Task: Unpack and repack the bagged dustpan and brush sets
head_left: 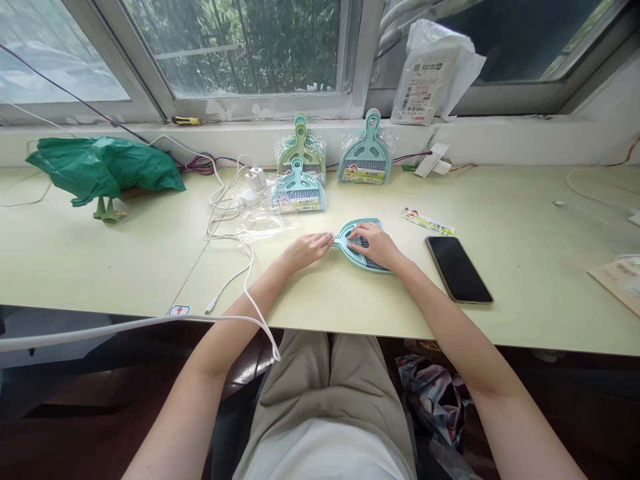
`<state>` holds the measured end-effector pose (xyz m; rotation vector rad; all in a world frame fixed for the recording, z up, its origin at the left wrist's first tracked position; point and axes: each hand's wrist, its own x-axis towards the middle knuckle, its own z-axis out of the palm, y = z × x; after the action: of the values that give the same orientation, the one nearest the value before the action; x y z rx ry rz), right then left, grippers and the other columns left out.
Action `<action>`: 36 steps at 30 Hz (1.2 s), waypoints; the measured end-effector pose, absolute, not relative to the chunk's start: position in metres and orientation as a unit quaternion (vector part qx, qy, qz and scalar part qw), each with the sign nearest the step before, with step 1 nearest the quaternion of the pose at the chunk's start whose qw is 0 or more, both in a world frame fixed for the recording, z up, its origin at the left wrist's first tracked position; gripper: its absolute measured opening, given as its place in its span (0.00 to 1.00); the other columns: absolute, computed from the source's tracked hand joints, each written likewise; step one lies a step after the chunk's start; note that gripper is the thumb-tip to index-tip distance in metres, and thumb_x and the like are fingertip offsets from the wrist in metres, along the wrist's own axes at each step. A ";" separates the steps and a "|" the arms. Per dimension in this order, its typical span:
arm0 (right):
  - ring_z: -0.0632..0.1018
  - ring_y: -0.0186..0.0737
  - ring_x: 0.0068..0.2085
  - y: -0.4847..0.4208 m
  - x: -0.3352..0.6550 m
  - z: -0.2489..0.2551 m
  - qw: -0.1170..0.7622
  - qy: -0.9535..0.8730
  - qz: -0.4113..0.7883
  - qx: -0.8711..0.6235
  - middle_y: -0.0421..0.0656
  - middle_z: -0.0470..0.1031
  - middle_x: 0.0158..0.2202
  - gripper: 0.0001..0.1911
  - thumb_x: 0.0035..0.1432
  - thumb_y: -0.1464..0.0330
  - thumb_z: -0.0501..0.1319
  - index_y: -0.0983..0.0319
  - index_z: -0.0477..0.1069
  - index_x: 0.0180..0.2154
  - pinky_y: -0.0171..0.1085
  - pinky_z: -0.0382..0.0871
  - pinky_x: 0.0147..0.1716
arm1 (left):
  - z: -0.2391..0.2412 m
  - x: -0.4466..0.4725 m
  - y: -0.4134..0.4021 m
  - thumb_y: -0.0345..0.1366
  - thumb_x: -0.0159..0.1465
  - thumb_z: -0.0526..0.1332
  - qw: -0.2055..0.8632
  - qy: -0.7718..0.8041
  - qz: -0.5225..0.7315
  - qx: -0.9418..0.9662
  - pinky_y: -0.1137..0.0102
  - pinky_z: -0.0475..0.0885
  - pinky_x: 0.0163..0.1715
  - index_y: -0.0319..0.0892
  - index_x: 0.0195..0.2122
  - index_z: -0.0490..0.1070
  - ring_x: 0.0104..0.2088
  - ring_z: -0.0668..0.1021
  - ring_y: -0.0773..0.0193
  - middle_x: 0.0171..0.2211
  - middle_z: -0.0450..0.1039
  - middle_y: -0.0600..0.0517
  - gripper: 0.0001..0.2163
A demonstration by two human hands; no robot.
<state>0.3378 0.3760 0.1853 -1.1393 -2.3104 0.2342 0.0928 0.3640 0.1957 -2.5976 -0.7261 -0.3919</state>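
Behind the worktop's point(310, 307) front edge, left hand point(310, 248) pinches dustpan point(352, 258) by its handle point(339, 241) and spread right hand point(374, 244) apparently seats the brush point(373, 265), next calling for even pressure.

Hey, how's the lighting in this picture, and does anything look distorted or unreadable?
In the head view, daylight seems to come through the windows, and shadows around the held dustpan look soft; in the same view, the space under the desk is dark, the arms look stretched towards the bottom corners, and small print on the loose label is unreadable.
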 end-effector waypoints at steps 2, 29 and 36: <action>0.72 0.49 0.46 0.376 0.338 0.185 0.273 -0.859 0.087 -0.425 0.45 0.75 0.43 0.09 0.59 0.62 0.60 0.59 0.74 0.38 0.46 0.66 0.47 | 0.197 0.093 0.363 0.25 0.68 0.48 0.204 -0.256 -0.148 -0.933 0.67 0.72 0.47 0.36 0.50 0.70 0.50 0.77 0.62 0.49 0.75 0.43 0.15; 0.72 0.49 0.45 0.370 0.340 0.199 0.244 -0.860 0.062 -0.444 0.44 0.78 0.41 0.09 0.58 0.61 0.60 0.57 0.74 0.38 0.45 0.65 0.45 | 0.197 0.098 0.360 0.30 0.70 0.44 0.090 -0.285 -0.197 -0.934 0.66 0.71 0.47 0.40 0.51 0.69 0.47 0.77 0.62 0.45 0.75 0.42 0.16; 0.75 0.45 0.40 0.358 0.324 0.207 0.261 -0.830 0.055 -0.490 0.42 0.78 0.36 0.09 0.54 0.58 0.62 0.57 0.73 0.32 0.42 0.65 0.39 | 0.201 0.094 0.364 0.31 0.68 0.48 0.102 -0.345 -0.290 -0.887 0.55 0.57 0.63 0.45 0.47 0.72 0.57 0.70 0.60 0.52 0.72 0.47 0.14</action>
<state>0.3242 0.3583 0.2068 -1.3269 -2.2467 0.1487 0.0941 0.3640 0.2005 -2.6191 -1.0178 -0.8548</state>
